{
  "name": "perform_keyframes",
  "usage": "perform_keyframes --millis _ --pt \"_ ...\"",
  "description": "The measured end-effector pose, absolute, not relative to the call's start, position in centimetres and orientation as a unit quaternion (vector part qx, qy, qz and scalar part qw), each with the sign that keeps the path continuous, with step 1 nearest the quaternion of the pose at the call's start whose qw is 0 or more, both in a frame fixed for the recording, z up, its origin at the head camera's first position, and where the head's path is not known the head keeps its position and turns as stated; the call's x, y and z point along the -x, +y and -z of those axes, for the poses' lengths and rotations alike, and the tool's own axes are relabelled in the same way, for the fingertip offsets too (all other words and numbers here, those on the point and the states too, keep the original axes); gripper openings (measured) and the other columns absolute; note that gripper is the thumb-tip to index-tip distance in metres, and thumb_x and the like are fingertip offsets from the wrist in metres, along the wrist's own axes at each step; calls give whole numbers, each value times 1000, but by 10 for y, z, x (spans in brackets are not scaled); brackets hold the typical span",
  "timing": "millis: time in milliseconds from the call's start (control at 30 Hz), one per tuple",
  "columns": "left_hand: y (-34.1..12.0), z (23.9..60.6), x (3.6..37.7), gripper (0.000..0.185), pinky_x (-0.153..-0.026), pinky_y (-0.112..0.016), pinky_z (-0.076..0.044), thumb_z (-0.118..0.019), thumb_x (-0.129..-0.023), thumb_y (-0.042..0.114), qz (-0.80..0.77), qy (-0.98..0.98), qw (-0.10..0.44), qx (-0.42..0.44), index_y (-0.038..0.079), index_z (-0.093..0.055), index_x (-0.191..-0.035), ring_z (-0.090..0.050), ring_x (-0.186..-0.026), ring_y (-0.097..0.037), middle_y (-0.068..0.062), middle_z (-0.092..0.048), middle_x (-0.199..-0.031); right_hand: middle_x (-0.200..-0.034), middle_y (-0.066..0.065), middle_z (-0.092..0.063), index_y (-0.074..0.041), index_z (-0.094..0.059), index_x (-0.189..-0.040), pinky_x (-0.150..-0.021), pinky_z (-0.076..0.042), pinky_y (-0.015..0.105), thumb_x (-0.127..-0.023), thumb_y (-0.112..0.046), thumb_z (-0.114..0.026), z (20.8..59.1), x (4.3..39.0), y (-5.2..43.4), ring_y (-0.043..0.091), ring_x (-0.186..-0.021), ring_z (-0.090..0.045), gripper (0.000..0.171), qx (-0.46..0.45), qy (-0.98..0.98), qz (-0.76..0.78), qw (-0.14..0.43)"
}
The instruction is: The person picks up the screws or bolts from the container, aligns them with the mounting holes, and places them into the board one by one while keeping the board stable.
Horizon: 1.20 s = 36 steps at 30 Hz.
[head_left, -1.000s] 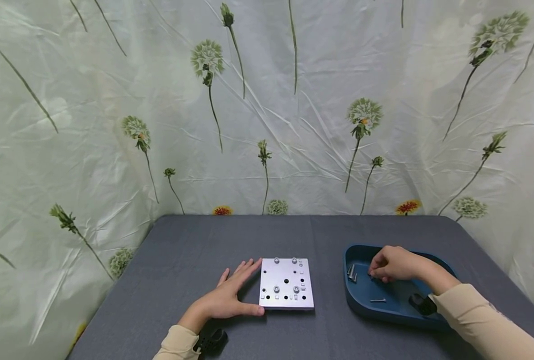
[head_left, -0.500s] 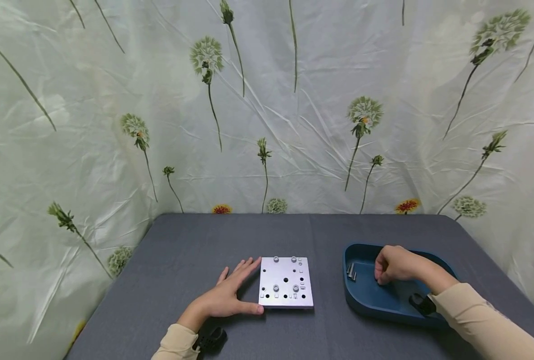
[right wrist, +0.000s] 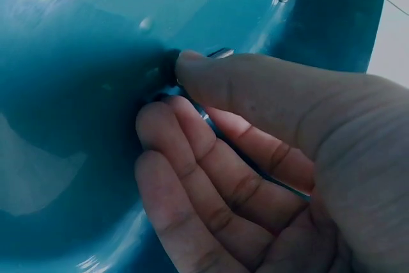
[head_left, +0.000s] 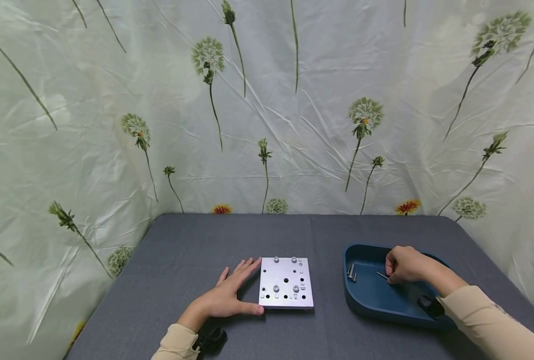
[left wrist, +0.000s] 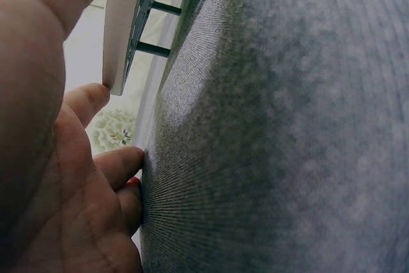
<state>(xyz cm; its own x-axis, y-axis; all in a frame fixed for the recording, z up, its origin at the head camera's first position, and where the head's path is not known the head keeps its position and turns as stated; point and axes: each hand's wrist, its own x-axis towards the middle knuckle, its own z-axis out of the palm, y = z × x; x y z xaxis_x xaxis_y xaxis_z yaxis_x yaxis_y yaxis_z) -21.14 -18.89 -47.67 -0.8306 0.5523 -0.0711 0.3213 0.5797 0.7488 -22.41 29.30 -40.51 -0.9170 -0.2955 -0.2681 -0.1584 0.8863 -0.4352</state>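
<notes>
A square silver metal plate (head_left: 271, 275) with holes lies in front of me, several socket-head screws (head_left: 276, 289) standing in it. Their threaded shanks (left wrist: 153, 48) show below the plate in the left wrist view. My left hand (head_left: 224, 301) touches the plate's left side, index fingertip at the far corner and thumb at the near one, fingers extended. Inside the blue tray (head_left: 370, 306), my right hand (head_left: 406, 265) pinches a thin screw (head_left: 381, 275) between thumb and fingers. Only its tip sticks out in the head view; the thumb partly hides it in the right wrist view.
More loose screws (head_left: 351, 272) lie at the tray's left end. A dark grey cloth covers the table (head_left: 213, 240). Behind it hangs a pale curtain (head_left: 172, 90) with a dandelion print.
My right hand has shifted right within the tray, and a screw now shows at its fingertips. The screw lying near the tray's front has gone from that spot. The left hand stays in place.
</notes>
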Motion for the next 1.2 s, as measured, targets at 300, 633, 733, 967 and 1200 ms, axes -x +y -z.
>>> perform_keyframes --millis 300,633,733,967,1200 --pt "-191 481 216 113 -126 -76 11 -87 -81 66 -387 877 147 -244 41 -24 -172 -6 -169 -42 -12 -19 -181 -74 3 -63 -9 -66 -80 -63 -49 31 -90 2 -77 403 229 290 15 -66 -60 18 93 950 211 213" --pt "-194 490 221 114 -125 -78 11 -88 -81 63 -384 876 152 -248 42 -23 -172 -4 -169 -42 -10 -18 -181 -71 2 -65 -9 -67 -76 -60 -48 30 -89 0 -72 402 227 290 14 -63 -58 17 109 947 208 219" --pt "-194 490 220 114 -124 -79 10 -88 -81 63 -388 874 152 -252 41 -23 -172 -5 -169 -44 -12 -18 -181 -69 2 -65 -9 -66 -76 -60 -48 30 -90 -2 -72 404 227 293 14 -62 -59 16 113 944 218 219" --pt "-193 492 218 116 -126 -76 13 -87 -80 68 -391 873 158 -245 40 -23 -172 -3 -170 -41 -9 -17 -181 -70 2 -65 -6 -67 -82 -60 -50 29 -93 -3 -69 403 229 302 17 -65 -59 11 142 921 280 231" --pt "-191 486 215 114 -123 -81 10 -87 -81 64 -393 872 146 -254 38 -24 -172 -7 -167 -49 -17 -20 -180 -77 3 -65 2 -70 -93 -62 -51 27 -95 0 -64 395 235 306 15 -69 -58 7 168 891 343 245"
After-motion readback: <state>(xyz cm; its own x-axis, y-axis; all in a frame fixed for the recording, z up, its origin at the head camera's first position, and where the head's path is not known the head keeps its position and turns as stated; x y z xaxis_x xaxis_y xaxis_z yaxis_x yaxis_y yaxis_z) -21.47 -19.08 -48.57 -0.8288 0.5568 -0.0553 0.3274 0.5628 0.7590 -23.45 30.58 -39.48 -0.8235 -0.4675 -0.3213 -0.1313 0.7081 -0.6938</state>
